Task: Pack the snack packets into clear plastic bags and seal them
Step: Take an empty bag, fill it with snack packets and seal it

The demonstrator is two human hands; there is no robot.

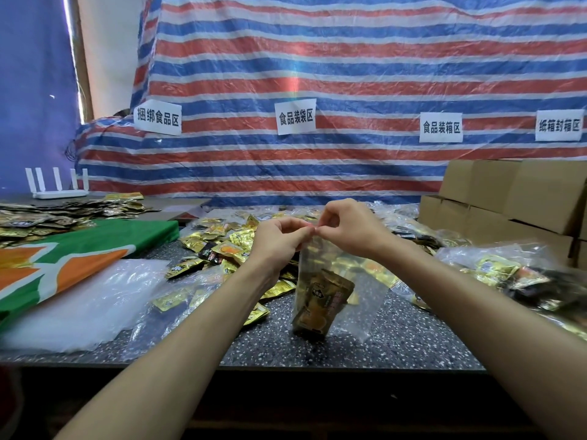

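Left grip [279,236] and right grip [343,227] each pinch the mouth of the bag [360,308], clamped side by side. The bag hangs below both grips, packets [324,300] in its bottom, base near the bench [406,341]. Likely step: sealing. Press the strip shut outward from the grips; keep packets below it.

clear bag [362,300]: top edge hidden behind the pinching fingers of left hand [279,239] and right hand [346,227]
packets in the bag [324,300]: blurred, print unreadable, count unclear
cardboard boxes [508,198]: cut by the right edge
green-orange cloth [63,258]: runs off the left edge
filled bags [514,274]: smeared, contents hard to tell
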